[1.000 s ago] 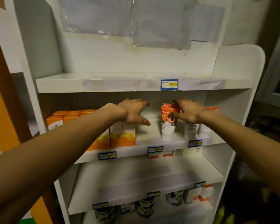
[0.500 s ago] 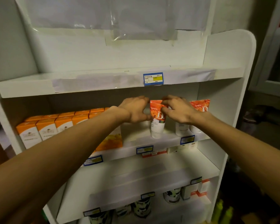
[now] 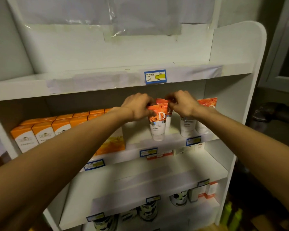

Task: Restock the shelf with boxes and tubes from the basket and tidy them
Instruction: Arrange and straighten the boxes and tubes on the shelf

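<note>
Both my hands reach into the second shelf [image 3: 170, 144] of a white rack. My left hand [image 3: 137, 106] pinches the orange crimped top of a white tube [image 3: 158, 125] that stands cap down near the shelf's front. My right hand [image 3: 182, 104] pinches the top of a second tube [image 3: 168, 112] right behind it. Two more such tubes [image 3: 188, 127] stand to the right, partly hidden by my right wrist. A row of orange and white boxes [image 3: 43, 132] fills the shelf's left part. No basket shows.
The top shelf [image 3: 93, 82] juts out just above my hands and carries a blue price tag [image 3: 155, 77]. A bare third shelf [image 3: 157, 174] lies below, and cans [image 3: 148, 210] and small boxes [image 3: 210, 190] stand on the lowest one. The rack's right side panel [image 3: 250, 100] is close.
My left hand left the orange boxes and moved right to the front tube's top. My right hand shifted left with the tubes. The camera turned right and came closer.
</note>
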`<state>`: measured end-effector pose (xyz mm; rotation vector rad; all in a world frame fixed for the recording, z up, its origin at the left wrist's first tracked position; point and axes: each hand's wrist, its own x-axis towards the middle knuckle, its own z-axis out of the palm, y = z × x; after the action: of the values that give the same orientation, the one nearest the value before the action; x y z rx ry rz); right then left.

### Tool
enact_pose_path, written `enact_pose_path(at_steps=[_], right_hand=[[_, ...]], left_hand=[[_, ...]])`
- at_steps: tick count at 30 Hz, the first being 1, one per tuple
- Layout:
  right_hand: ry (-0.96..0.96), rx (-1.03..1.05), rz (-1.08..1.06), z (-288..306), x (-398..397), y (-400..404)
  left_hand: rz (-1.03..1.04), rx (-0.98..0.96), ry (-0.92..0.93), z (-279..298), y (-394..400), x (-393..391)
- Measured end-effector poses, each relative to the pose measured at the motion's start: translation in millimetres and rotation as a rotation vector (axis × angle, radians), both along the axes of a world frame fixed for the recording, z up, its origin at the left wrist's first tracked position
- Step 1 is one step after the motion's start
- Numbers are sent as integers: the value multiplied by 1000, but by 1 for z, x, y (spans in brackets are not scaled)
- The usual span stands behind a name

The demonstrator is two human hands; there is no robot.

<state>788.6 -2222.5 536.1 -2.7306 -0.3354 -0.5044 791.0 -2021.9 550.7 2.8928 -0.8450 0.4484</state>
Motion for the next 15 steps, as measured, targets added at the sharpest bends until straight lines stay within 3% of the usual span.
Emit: enact_pose_path(at_steps=[7, 15], right_hand=[[8, -108, -59, 2, 1, 10], [43, 26, 73, 16, -11, 12]], left_hand=[[56, -120, 159, 9, 22, -6], [117, -92, 256, 17, 43, -6]])
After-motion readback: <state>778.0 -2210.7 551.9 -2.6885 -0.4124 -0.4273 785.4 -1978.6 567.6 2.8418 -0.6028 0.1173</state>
